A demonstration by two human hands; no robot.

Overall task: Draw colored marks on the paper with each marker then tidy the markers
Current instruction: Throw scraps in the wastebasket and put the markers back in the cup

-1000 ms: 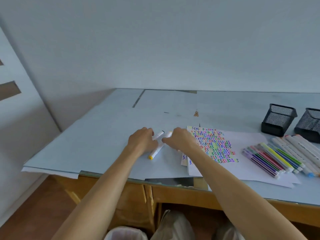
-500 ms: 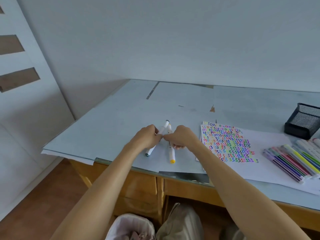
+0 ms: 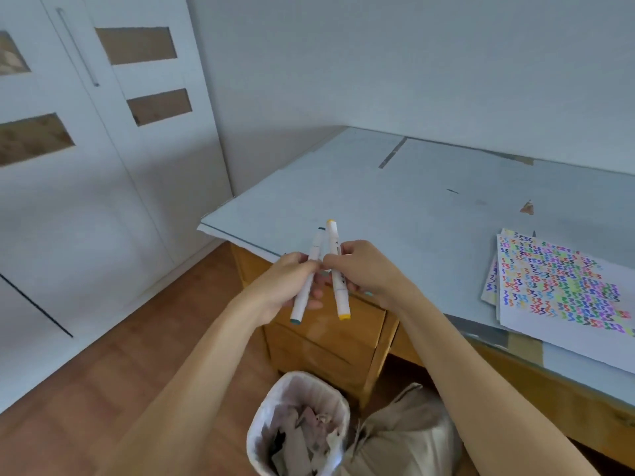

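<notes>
Both hands are raised off the desk's left front corner, each with a white double-ended marker. My left hand (image 3: 287, 286) grips a marker with teal end caps (image 3: 304, 297). My right hand (image 3: 367, 273) grips a marker with yellow end caps (image 3: 338, 293). The two markers stand nearly upright, side by side, a little apart at the bottom. On the desk at the right lies the paper (image 3: 563, 286), covered with rows of colored zigzag marks. The other markers and the mesh holders are out of the picture.
The desk (image 3: 395, 201) has a pale blue top and wooden drawers (image 3: 330, 338) below its left end. A lined waste bin (image 3: 299, 424) with crumpled paper stands on the floor beneath my hands. White wardrobe doors (image 3: 103, 166) fill the left.
Both hands picked the two markers off the desk and lifted them toward me. My view swung left and down, so the marker row and black holders left the picture.
</notes>
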